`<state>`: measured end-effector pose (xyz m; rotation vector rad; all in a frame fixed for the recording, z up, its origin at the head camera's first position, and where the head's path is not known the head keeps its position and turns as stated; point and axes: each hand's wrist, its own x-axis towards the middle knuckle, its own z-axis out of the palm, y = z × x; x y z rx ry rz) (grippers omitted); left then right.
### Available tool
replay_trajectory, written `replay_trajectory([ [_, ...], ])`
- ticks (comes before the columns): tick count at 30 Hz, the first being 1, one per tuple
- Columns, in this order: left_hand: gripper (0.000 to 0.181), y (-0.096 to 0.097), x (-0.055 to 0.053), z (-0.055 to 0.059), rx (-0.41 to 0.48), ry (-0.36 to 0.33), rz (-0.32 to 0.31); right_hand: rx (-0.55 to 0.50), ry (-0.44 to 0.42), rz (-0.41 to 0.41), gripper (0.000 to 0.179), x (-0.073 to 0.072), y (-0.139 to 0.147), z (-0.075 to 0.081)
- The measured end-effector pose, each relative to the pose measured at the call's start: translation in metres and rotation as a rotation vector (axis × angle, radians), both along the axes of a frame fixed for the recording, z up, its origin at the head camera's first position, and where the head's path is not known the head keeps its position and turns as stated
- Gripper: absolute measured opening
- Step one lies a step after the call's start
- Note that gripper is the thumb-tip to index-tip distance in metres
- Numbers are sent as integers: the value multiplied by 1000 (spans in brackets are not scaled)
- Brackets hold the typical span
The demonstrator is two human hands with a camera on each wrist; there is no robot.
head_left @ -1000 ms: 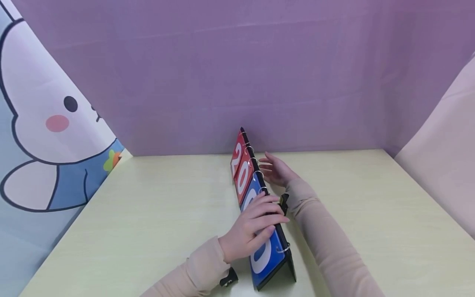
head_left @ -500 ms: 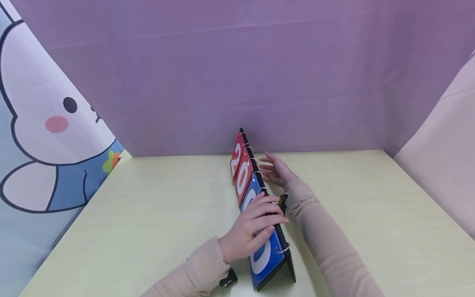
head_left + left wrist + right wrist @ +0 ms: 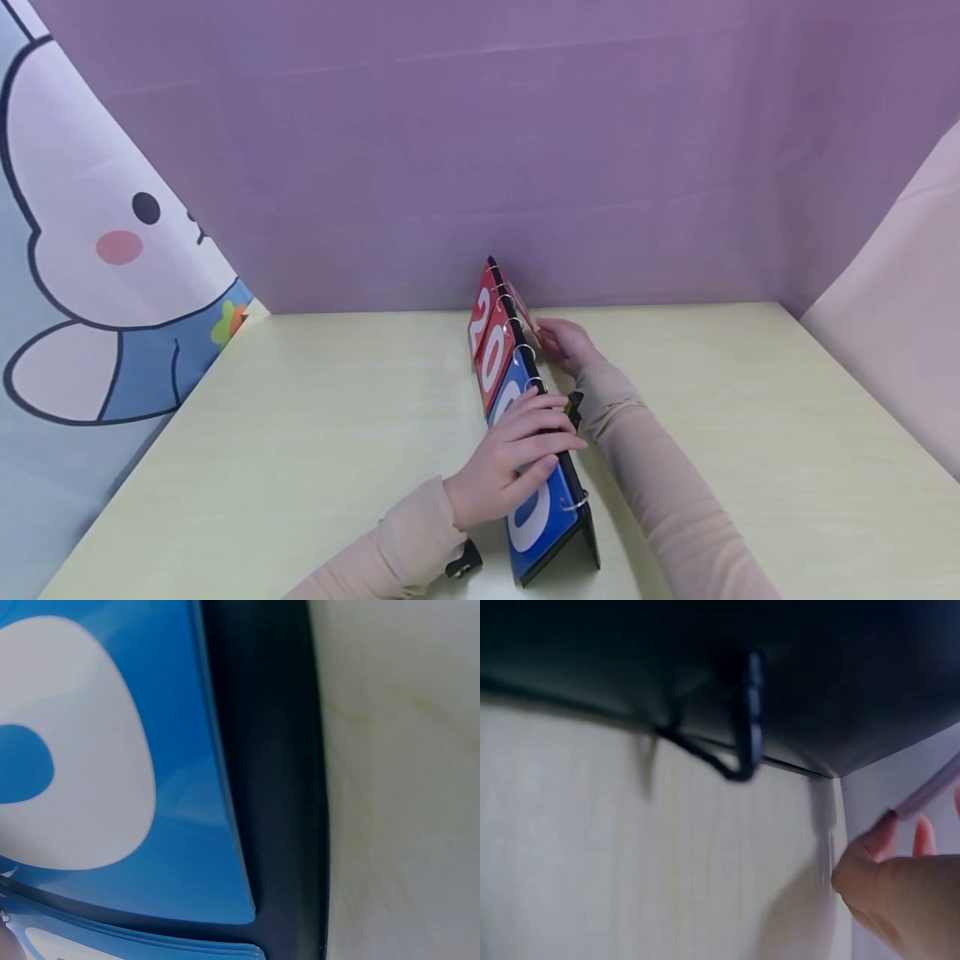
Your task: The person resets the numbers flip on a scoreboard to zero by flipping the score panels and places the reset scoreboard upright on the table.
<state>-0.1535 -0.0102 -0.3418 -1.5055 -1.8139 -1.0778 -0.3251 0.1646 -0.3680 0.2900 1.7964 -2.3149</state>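
Note:
A tent-shaped flip scoreboard (image 3: 567,475) stands on the table, its long ridge running away from me. Its left face carries red number cards (image 3: 492,358) reading 2 and 0 and blue cards (image 3: 537,529) showing 0. My left hand (image 3: 498,467) rests across the near half of the ridge, fingers extended over it. Behind the far half, my right hand (image 3: 566,343) pinches the edge of a flipped red card (image 3: 522,308). That card's edge (image 3: 932,785) shows at the thumb and fingertip in the right wrist view. A blue card (image 3: 184,750) fills much of the left wrist view.
Metal rings (image 3: 523,354) bind the cards along the ridge. A black hinged bracket (image 3: 746,742) sits under the back panel (image 3: 577,645). The pale table (image 3: 337,425) ends at a purple backdrop (image 3: 480,167). A cartoon print (image 3: 82,275) hangs at left.
My right hand has closed its fingers on a red card that now stands out behind the ridge. The left hand and scoreboard have stayed in place.

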Motion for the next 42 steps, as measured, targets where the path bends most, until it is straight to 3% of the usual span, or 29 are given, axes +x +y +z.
replay_trajectory([
  [3,39,0,0,0,-2,4,-1,16,61,-63,10,-38,20,-41],
  [6,40,-1,0,0,-5,0,1,-25,97,-91,23,-76,44,-84],
  [8,40,-1,0,0,-8,-7,4,-9,33,-158,29,-74,43,-78],
  [9,39,-1,0,0,-10,-12,6,-2,13,-185,30,-66,39,-69],
  [13,40,-2,1,-2,-19,-34,7,91,-84,-272,43,-12,11,-5],
  [16,40,-2,2,-2,-24,-48,7,131,-86,-268,48,15,-1,26],
  [20,40,-3,1,-1,-22,-42,10,149,-68,-257,46,36,-10,46],
  [23,40,-2,1,-1,-19,-34,10,150,-46,-259,43,34,-9,42],
  [28,41,-3,2,-1,-22,-45,7,161,-41,-271,44,15,-1,23],
  [38,41,-2,2,-1,-21,-48,6,213,-52,-298,43,8,3,22],
  [42,40,-2,1,-2,-13,-31,1,132,-74,-264,45,9,7,26],
])
